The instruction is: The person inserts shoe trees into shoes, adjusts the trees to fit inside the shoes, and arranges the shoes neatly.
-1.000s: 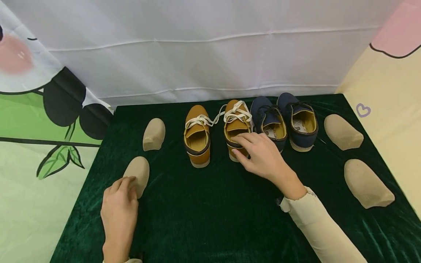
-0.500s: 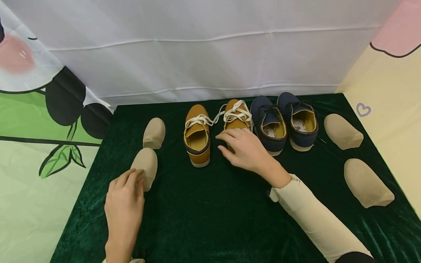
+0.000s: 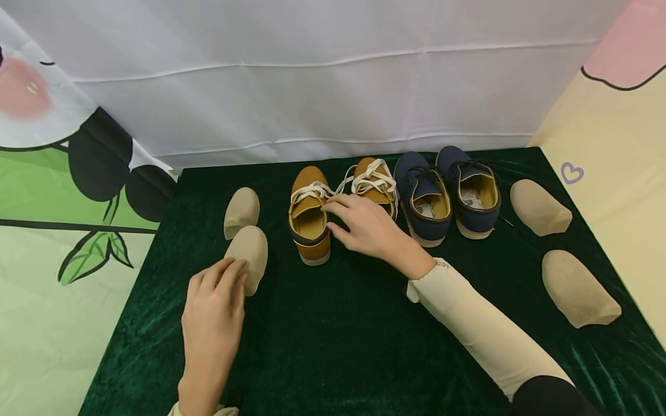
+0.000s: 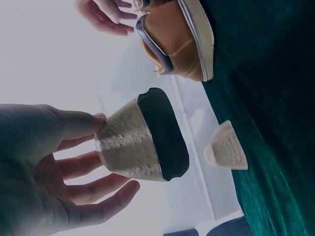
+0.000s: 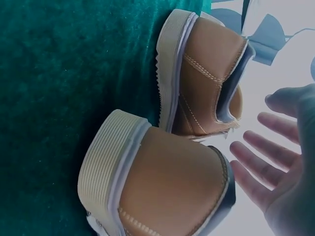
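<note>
My left hand (image 3: pixel 213 306) pinches a beige moulded-pulp shoe insert (image 3: pixel 252 251) between thumb and fingers. In the left wrist view this insert (image 4: pixel 128 145) is raised, its dark hollow end showing. Right of it stand two tan shoes with white laces: the left tan shoe (image 3: pixel 314 252) and the right tan shoe (image 3: pixel 366 167), partly hidden behind my right hand (image 3: pixel 366 226). That hand's fingertips overlap the left tan shoe's opening in the head view. Seen from the right wrist, its fingers (image 5: pixel 258 164) are spread and hold nothing, beside the shoes' heels.
Behind the held insert lies another insert (image 3: pixel 242 209). Two navy shoes, left (image 3: pixel 424 222) and right (image 3: pixel 476 218), stand right of the tan pair. Farther right lie two more inserts, rear (image 3: pixel 540 207) and front (image 3: pixel 578 289). White fabric (image 3: pixel 260 92) hangs behind the green cloth (image 3: pixel 322 346).
My left hand has carried the insert right and away from me, closer to the tan shoes. My right hand has moved left from the right tan shoe to the left one.
</note>
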`<state>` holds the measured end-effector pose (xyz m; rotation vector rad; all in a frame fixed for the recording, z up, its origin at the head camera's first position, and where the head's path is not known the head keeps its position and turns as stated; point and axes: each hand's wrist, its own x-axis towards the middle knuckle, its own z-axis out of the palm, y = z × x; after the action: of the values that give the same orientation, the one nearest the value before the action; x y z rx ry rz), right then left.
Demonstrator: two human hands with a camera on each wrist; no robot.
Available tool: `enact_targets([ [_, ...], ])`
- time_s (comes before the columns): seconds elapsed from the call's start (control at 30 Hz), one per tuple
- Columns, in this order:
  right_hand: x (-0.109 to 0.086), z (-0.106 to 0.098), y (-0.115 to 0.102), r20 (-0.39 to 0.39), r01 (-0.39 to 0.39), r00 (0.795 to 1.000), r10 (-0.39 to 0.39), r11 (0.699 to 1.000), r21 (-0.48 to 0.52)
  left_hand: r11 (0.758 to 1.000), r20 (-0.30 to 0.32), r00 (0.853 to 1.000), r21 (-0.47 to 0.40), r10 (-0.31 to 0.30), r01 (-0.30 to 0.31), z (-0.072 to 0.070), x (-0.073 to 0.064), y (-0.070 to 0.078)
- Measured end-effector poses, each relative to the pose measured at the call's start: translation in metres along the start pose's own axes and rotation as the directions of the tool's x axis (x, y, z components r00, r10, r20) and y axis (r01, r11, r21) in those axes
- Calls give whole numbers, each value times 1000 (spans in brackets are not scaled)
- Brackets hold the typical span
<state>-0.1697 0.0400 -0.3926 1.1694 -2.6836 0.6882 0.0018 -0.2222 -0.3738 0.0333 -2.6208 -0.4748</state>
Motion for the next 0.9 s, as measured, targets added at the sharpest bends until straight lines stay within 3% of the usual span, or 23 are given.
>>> enact_targets([
  [0.27, 19, 12, 4, 16, -26, 1000, 25, 998, 56, 999, 7, 999, -19, 41, -40, 4, 2, 9],
  [0.53, 37, 21, 5, 21, -38, 999, 37, 999, 31, 993, -32, 993, -47, 110, -112, 9, 8, 16],
  [0.9, 50, 33, 6, -33, -99, 995, 98, 995, -13, 982, -14, 985, -77, 169, -170, 15, 15, 28],
])
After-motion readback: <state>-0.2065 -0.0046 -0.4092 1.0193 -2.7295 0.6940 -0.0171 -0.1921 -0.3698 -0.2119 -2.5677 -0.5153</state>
